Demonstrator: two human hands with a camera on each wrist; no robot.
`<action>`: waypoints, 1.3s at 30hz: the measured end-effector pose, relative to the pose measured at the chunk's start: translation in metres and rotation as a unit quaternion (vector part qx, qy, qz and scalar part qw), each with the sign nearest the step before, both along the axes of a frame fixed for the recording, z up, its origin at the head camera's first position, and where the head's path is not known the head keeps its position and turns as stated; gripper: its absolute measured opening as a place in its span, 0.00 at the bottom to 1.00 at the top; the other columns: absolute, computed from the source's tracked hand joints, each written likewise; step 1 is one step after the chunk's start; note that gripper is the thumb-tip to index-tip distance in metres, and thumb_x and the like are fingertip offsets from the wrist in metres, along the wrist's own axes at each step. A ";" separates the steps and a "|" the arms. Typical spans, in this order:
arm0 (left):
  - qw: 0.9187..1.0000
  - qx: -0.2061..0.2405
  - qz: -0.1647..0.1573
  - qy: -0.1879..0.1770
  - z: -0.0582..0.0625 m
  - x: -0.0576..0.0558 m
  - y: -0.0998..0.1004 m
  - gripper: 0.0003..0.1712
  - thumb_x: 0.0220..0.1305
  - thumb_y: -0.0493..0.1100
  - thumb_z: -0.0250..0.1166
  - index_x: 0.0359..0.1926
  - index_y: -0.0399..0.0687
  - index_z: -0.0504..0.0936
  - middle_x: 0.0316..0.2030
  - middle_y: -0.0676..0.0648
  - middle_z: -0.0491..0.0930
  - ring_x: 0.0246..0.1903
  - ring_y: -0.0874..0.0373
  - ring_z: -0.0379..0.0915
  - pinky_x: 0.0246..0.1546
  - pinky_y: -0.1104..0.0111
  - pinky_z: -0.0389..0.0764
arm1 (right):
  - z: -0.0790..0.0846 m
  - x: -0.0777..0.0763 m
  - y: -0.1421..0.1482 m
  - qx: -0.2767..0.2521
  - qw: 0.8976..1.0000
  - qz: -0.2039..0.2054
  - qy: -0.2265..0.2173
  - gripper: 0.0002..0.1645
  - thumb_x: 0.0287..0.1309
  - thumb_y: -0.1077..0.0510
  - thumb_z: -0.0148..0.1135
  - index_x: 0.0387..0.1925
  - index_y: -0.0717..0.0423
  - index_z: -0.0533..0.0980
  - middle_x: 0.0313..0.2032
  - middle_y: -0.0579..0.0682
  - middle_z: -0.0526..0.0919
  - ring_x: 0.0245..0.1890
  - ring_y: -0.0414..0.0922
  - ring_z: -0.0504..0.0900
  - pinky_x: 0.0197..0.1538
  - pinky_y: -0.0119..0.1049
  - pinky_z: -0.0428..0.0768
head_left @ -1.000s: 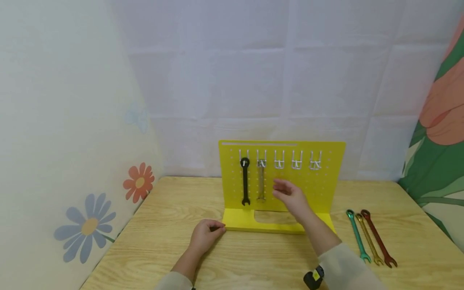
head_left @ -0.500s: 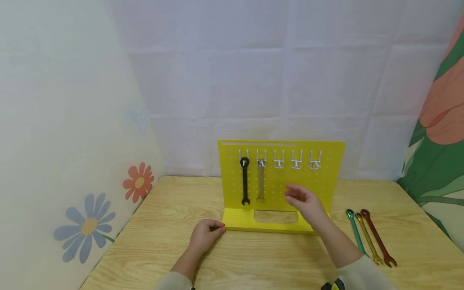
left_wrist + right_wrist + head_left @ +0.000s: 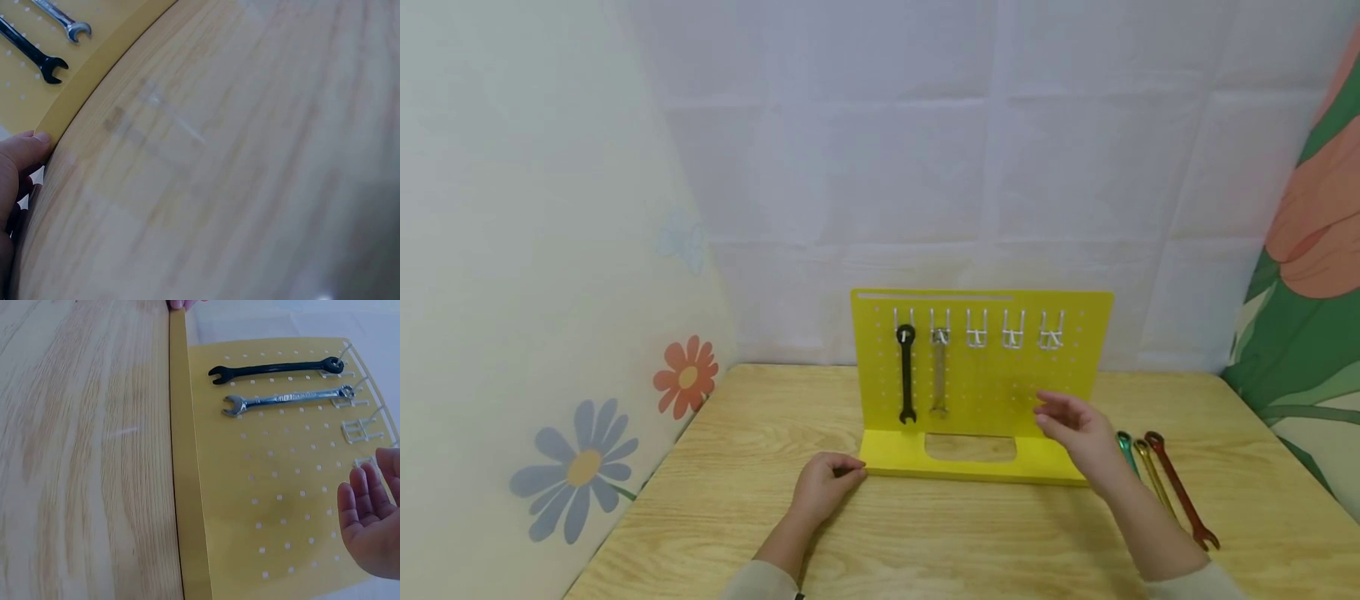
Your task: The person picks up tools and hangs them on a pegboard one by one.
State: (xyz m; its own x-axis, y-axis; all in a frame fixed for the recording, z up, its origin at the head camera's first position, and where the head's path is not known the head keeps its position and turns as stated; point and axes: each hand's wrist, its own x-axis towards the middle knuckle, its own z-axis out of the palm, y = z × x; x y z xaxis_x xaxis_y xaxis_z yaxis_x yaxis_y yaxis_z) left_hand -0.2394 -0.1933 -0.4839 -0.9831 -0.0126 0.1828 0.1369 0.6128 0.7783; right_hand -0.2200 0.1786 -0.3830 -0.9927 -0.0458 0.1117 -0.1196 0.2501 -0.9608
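Observation:
A yellow pegboard stand [image 3: 992, 396] stands upright on the table. From its two leftmost hooks hang a black combination wrench [image 3: 906, 379] and a silver one [image 3: 939, 379], open ends down. My left hand [image 3: 824, 487] pinches the front left corner of the stand's base; the left wrist view shows a fingertip [image 3: 41, 137] on that corner. Nothing is held in my right hand [image 3: 1086, 437], its fingers loosely bent in front of the board's lower right part. Right behind it, a green wrench [image 3: 1125, 446] lies partly hidden by the hand and forearm.
Beside the green wrench lie a gold wrench [image 3: 1156, 479] and a red wrench [image 3: 1182, 492] on the wooden table [image 3: 722, 450]. Three bare wire hooks, one of them a hook [image 3: 1012, 333] right of centre, line the board. A white cloth [image 3: 925, 183] hangs behind.
My right hand has moved right and slightly down, away from the silver wrench, and now covers much of the green wrench. The left hand stays at the base corner.

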 end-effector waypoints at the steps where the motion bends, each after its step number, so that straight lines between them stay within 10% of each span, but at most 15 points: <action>1: 1.000 -0.001 0.001 0.000 0.000 0.000 0.000 0.06 0.57 0.42 0.72 0.31 0.43 0.88 0.33 0.51 0.87 0.34 0.63 0.77 0.39 0.70 0.77 | 0.000 0.002 0.003 0.003 1.000 -0.004 0.001 0.27 0.69 0.57 0.57 0.65 0.65 0.67 0.54 0.59 0.77 0.43 0.26 0.77 0.48 0.21 0.77; 17: 1.000 -0.005 -0.001 0.009 -0.002 -0.002 -0.001 0.05 0.57 0.41 0.72 0.31 0.43 0.89 0.33 0.50 0.87 0.36 0.60 0.79 0.40 0.68 0.78 | -0.026 0.016 0.065 0.028 0.996 -0.083 0.004 0.30 0.70 0.52 0.56 0.64 0.68 0.65 0.36 0.19 0.76 0.40 0.22 0.75 0.44 0.19 0.77; 34: 1.000 -0.009 -0.005 0.006 -0.001 -0.001 -0.001 0.03 0.56 0.40 0.72 0.32 0.45 0.89 0.34 0.50 0.87 0.37 0.59 0.80 0.42 0.66 0.78 | -0.051 0.025 0.126 0.081 0.980 -0.149 -0.105 0.29 0.67 0.47 0.58 0.64 0.57 0.70 0.31 0.16 0.72 0.34 0.15 0.69 0.39 0.17 0.74; 39: 1.000 -0.011 -0.008 0.004 0.000 0.000 -0.001 0.02 0.57 0.40 0.72 0.31 0.46 0.89 0.35 0.49 0.87 0.37 0.58 0.80 0.42 0.64 0.79 | -0.058 0.027 0.138 0.165 0.965 -0.171 -0.107 0.34 0.69 0.49 0.55 0.66 0.68 0.65 0.41 0.46 0.83 0.31 0.14 0.64 0.35 0.19 0.73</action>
State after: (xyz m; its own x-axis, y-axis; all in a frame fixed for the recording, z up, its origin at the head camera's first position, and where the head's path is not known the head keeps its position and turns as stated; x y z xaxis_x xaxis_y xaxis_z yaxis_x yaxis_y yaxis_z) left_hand -0.2395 -0.1939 -0.4838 -0.9815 0.0071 0.1912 0.1533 0.6272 0.7637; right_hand -0.1928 0.3165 -0.4413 -0.9545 0.2916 -0.0626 0.2173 0.5365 -0.8154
